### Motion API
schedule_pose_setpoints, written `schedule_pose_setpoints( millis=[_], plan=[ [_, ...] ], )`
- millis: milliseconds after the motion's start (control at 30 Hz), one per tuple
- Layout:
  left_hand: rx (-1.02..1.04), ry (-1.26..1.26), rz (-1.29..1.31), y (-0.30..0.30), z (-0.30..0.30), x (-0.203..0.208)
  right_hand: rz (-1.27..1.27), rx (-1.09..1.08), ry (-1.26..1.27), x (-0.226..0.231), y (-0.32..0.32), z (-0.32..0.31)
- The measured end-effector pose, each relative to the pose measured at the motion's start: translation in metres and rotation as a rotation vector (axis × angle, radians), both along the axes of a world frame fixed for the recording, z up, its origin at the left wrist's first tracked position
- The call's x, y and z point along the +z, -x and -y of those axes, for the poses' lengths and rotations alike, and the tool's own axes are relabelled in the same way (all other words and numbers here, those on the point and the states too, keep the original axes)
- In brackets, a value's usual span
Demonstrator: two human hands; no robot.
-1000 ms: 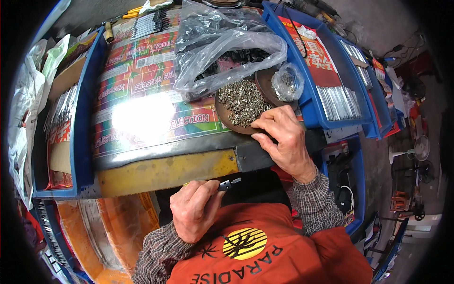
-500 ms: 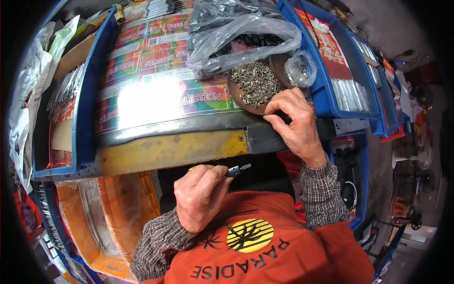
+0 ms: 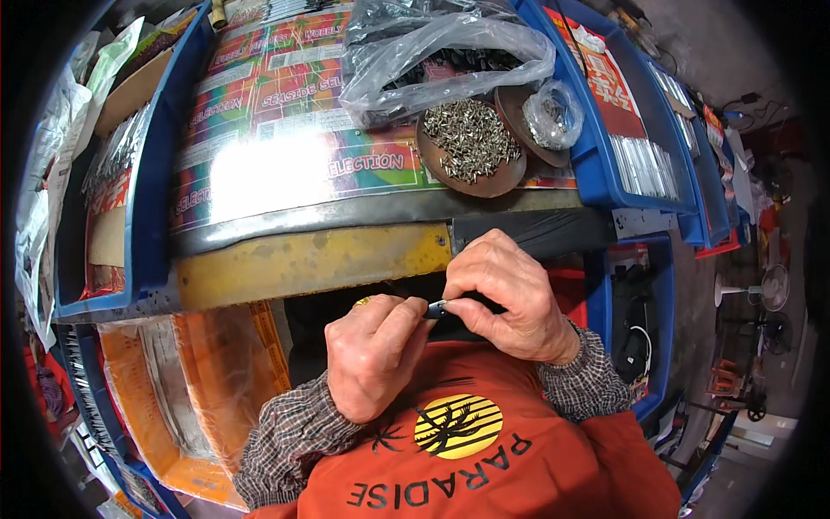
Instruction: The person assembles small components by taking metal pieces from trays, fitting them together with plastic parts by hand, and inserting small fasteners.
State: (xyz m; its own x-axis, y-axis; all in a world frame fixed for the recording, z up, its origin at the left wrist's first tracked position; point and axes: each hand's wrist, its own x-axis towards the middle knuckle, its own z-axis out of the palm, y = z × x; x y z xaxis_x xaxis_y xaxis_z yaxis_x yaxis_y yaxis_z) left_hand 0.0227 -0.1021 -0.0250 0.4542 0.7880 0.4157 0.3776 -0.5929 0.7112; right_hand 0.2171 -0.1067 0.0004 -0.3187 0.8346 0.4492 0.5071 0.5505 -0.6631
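In front of my body, my left hand (image 3: 372, 355) is closed in a pinch around a small black piece (image 3: 437, 309). Only the end of that piece shows past the fingertips. My right hand (image 3: 510, 298) meets it there, thumb and forefinger pressed together against its tip. Whatever sits between those right fingertips is too small to make out. Both hands hang just off the near edge of the bench. Beyond them on the bench stands a round brown dish (image 3: 486, 186) heaped with small silvery metal pins (image 3: 471, 138).
A second brown dish (image 3: 510, 108) holds a clear plastic bag (image 3: 553, 119). Behind lies a large clear bag (image 3: 380, 78) of dark parts. Blue trays with metal strips flank the bench, one left (image 3: 147, 208), one right (image 3: 596, 164). An orange lined crate (image 3: 216, 389) stands below left.
My right hand has come away from the rim of the pin dish, toward me and left, to the tip of the black piece. My left hand has barely moved.
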Motion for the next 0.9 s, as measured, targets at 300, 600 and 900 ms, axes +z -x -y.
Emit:
schedule_pose_setpoints(
  millis=[300, 600, 900],
  plan=[
    [-0.042, -0.031, 0.002, -0.002, 0.007, 0.001, -0.055, 0.036, 0.03, -0.003, 0.003, 0.008],
    [-0.04, -0.006, -0.017, -0.001, 0.01, 0.002, -0.019, 0.021, 0.084, -0.001, -0.001, 0.017],
    [-0.019, -0.142, -0.041, -0.003, 0.01, -0.006, 0.158, -0.001, -0.047, -0.001, 0.005, 0.022]
  ],
)
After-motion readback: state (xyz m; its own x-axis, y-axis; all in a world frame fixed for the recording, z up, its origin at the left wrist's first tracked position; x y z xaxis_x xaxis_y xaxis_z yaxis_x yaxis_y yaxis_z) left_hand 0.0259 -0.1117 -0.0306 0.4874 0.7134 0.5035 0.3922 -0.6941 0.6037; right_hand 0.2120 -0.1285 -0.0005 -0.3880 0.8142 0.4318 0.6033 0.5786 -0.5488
